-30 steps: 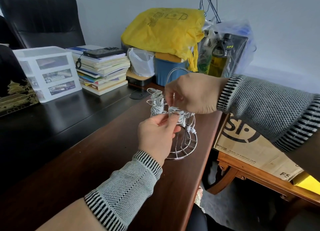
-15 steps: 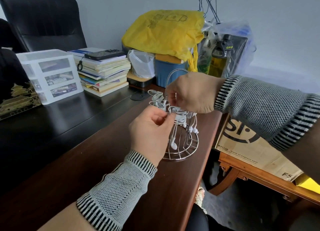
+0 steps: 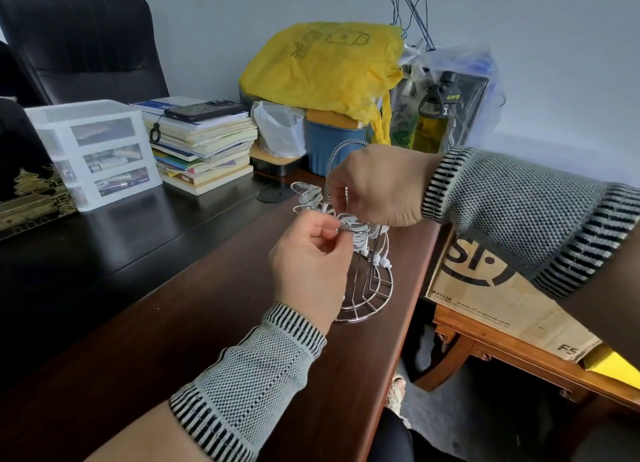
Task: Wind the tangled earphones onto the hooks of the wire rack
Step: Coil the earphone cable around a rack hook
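Wire rack [image 3: 367,288] stands upright on the brown tabletop [image 3: 207,323], near its right edge; all places below are given relative to the rack. White earphones [image 3: 349,224] hang in loops off the hooks near the rack's top, a second bundle of cord [image 3: 306,193] sits on a hook to the upper left, and earbuds [image 3: 383,262] dangle on the right side, above the base ring. Left hand [image 3: 310,264], in front of the rack: grip clenched, thumb and forefinger pinching a run of cord just left of the front hook. Right hand [image 3: 377,188], above and behind the rack top: fingers curled down onto the cord at the hooks, so grasping it there, though the exact fingertip contact is hidden by the hand itself. Judged stage: winding well under way, most cord already on hooks, free tail short. Notes for the step: keep the left pinch lightly taut so each turn lies flat on the hook instead of slumping; feed cord with the left, guide it over the hook tip with the right; hold the rack steady through the right hand, since it is light wire and could tip or slide toward the edge. Risk: pulling hard may drag earlier loops off neighbouring hooks. Leave the earbuds hanging free; do not trap them under a turn.
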Tool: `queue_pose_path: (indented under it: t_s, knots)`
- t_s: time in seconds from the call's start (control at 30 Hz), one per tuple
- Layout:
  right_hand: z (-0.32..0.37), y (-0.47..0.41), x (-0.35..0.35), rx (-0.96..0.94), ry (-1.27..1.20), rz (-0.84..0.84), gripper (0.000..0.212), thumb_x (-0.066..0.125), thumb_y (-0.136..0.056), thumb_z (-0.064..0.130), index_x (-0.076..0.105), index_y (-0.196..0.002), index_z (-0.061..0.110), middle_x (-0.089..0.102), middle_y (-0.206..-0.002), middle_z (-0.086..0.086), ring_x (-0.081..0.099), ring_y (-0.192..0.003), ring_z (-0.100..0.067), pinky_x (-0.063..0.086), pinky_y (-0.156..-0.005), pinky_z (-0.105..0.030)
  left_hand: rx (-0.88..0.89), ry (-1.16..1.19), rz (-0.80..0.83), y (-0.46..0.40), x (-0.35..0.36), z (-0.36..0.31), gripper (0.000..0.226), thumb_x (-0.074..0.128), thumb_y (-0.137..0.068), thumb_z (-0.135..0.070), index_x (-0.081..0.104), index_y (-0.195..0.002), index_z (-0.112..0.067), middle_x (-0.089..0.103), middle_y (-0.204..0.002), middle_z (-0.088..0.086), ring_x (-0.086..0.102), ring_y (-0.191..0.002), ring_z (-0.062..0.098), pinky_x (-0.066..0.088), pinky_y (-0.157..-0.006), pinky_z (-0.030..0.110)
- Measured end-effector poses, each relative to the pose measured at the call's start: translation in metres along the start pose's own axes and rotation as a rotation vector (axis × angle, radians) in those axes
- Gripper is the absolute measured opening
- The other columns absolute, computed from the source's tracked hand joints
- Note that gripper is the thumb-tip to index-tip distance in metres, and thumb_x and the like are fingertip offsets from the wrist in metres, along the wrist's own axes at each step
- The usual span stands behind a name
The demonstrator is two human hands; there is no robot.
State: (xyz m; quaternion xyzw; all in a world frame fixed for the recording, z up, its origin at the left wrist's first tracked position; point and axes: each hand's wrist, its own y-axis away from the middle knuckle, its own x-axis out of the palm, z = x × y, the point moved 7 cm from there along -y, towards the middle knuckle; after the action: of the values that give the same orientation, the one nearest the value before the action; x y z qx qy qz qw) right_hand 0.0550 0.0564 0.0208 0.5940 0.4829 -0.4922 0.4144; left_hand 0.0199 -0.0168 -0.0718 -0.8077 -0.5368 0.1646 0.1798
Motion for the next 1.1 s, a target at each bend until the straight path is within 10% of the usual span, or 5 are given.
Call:
queue_pose_path:
  t_s: [0.4, 0.67, 1.1]
  knots:
    - [-0.003, -0.003, 0.0, -0.025, -0.019, -0.015, 0.023, 0.053, -0.088, 0.006, 0.065, -0.091, 0.025, 0.048, -0.073, 0.019, 0.042, -0.062, 0.006, 0.034, -0.058, -0.007, -0.093, 0.048, 0.02, -0.001, 0.0, 0.004, 0.024, 0.075, -0.08, -0.012, 0.066, -0.074, -0.032, 0.07, -0.073, -0.012, 0.068, -0.067, 0.001, 0.054, -0.063, 0.014]
    - [0.0, 0.009, -0.007, -0.084, 0.03, -0.042, 0.031, 0.047, -0.09, 0.01, 0.064, -0.113, 0.024, 0.062, -0.112, 0.008, 0.056, -0.099, -0.007, 0.046, -0.094, -0.027, -0.043, -0.001, 0.035, 0.0, -0.004, 0.0, 0.023, 0.075, -0.08, -0.013, 0.065, -0.073, -0.032, 0.069, -0.069, -0.013, 0.066, -0.06, 0.0, 0.051, -0.054, 0.011]
    - [-0.018, 0.042, 0.013, -0.197, 0.138, -0.496, 0.039, 0.045, -0.079, 0.042, 0.073, -0.091, 0.017, 0.069, -0.104, -0.001, 0.05, -0.122, -0.033, 0.047, -0.095, -0.051, -0.09, 0.017, 0.022, 0.003, -0.007, 0.006, 0.012, 0.075, -0.08, -0.012, 0.069, -0.073, -0.02, 0.07, -0.066, -0.004, 0.067, -0.062, 0.007, 0.055, -0.06, 0.019]
